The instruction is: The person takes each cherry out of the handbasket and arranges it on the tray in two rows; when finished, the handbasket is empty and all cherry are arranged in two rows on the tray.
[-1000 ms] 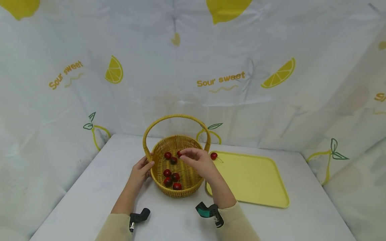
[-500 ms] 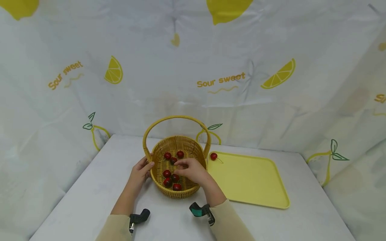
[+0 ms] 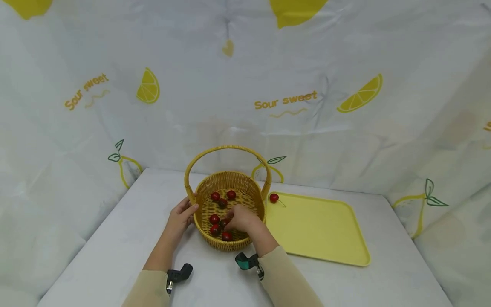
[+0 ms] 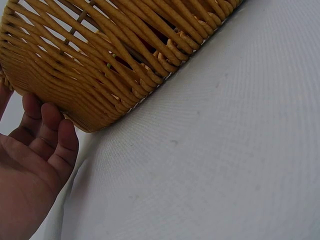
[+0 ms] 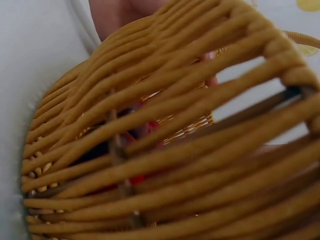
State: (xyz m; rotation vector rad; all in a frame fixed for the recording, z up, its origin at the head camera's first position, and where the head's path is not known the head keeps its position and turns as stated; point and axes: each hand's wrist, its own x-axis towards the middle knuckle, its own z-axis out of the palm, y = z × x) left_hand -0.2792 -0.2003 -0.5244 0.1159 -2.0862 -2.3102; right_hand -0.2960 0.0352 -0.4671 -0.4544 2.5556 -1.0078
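My left hand (image 3: 180, 216) grips the left side of the yellow wicker basket (image 3: 207, 244) near the foot of its handle, thumb over the rim; in the left wrist view, curled fingers (image 4: 67, 142) lie against the woven wall. My right hand (image 3: 242, 219) reaches down inside the basket, thumb and fingers pinching a dark red cherry (image 3: 223, 223), partly covered by them. More cherries lie close by, one at the front (image 3: 227, 236). A group of 3 sits farther back, among them a cherry (image 3: 231, 195). The basket wall (image 5: 165, 115) hides the right fingers in the right wrist view.
A yellow tray (image 3: 318, 226) lies right of the basket, with one stemmed cherry (image 3: 274, 198) at its back left corner. The basket's tall handle (image 3: 228, 147) arches above. A white cloth with lemon prints hangs behind the white table (image 3: 215, 281).
My right hand has moved from over the back right of the basket down and toward the front cherries, its fingers closing at one. The left hand keeps its hold on the basket.
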